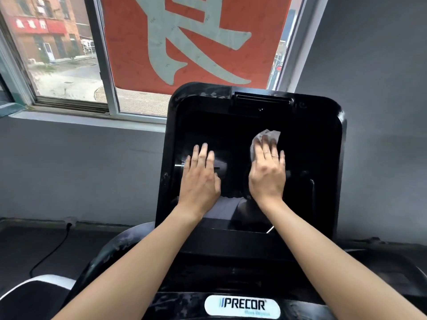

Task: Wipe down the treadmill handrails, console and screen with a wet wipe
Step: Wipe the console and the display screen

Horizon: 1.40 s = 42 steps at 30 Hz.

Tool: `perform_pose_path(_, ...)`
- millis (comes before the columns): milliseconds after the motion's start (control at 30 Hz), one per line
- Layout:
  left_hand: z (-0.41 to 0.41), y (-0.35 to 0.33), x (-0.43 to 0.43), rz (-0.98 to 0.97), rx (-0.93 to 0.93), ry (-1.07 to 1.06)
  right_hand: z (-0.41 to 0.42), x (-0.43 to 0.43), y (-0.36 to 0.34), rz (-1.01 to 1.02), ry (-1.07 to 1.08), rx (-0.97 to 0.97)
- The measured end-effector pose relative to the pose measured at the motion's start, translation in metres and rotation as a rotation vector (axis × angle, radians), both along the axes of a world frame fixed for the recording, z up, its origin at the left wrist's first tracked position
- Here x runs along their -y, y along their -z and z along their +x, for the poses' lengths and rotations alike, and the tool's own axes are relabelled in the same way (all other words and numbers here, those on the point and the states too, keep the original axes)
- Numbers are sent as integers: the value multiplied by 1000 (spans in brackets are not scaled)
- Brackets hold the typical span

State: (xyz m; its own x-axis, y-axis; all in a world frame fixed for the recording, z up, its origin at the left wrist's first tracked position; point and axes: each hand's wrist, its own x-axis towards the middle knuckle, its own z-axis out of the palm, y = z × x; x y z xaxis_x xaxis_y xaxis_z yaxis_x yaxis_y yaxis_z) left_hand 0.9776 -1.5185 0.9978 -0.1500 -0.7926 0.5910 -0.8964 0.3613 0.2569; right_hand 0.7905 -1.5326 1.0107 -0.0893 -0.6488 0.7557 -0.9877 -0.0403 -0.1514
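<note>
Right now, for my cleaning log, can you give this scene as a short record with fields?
surface: black treadmill screen, dark
wipe: white wet wipe, crumpled, on the screen's right half
right hand: flat, presses the wipe to the screen
left hand: flat on the screen's left half, holds nothing
below: Precor label on the console
behind: window, red banner outside
</note>
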Motion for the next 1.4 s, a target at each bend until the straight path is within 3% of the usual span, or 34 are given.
perform_pose_path(67,-2,-2,0,8,1,-4,9,0,2,-10,-32,0)
perform_pose_path(200,-9,-7,-2,19,-3,-18,11,0,4,56,-290,-299)
perform_pose_path(300,-9,-8,-2,20,14,-32,-2,2,-4,87,-317,-432)
perform_pose_path(367,-7,-7,-2,21,39,-36,-10,5,-11,71,-270,-369)
perform_pose_path(500,-4,-7,-2,29,67,-39,-15,13,-21,43,-93,-2)
perform_pose_path(567,-5,-7,-2,34,69,-44,-2,15,-22,43,-63,76)
perform_pose_path(767,-10,-10,-3,49,33,-47,24,15,-19,88,-203,-131)
perform_pose_path(867,-8,-11,-3,51,49,-48,7,17,-23,76,-173,-184)
perform_pose_path(1100,-7,-11,-4,67,49,-48,-6,13,-19,-23,82,223)
perform_pose_path(1167,-10,-12,-4,82,31,-49,3,12,-20,-13,36,199)
perform_pose_path(1300,-16,-14,-5,101,-13,-60,3,5,-19,52,-93,-113)
perform_pose_path(1400,-19,-15,-5,109,-10,-72,-10,6,-25,62,-52,-145)
